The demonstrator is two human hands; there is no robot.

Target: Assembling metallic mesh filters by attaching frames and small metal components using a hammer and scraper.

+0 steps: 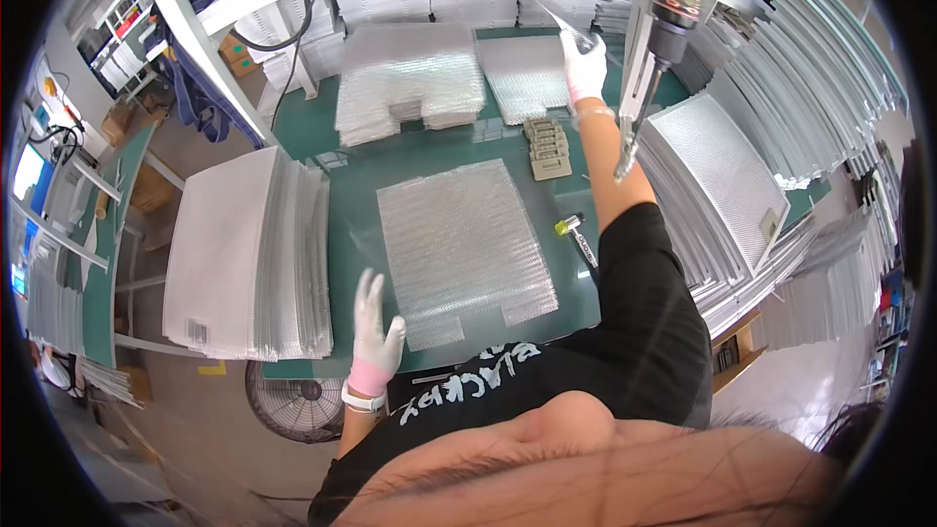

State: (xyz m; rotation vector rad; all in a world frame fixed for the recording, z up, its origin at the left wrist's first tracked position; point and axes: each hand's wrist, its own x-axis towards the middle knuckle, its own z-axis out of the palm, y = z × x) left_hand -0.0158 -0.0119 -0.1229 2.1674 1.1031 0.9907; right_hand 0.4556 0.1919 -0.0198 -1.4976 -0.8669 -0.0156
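Stacked white mesh sheets at far left, thin edges fanned, ribbed. Left hand, white knit glove with pink cuff, fingers spread open, holding nothing, hovering just beside lower left corner of silvery mesh panel. Panel flat on green table, centre, roughly square, notched along near edge. Right hand, gloved, reaching far, pinching thin metal strip. Hanging power screwdriver alongside. Leaning framed mesh filters at right.
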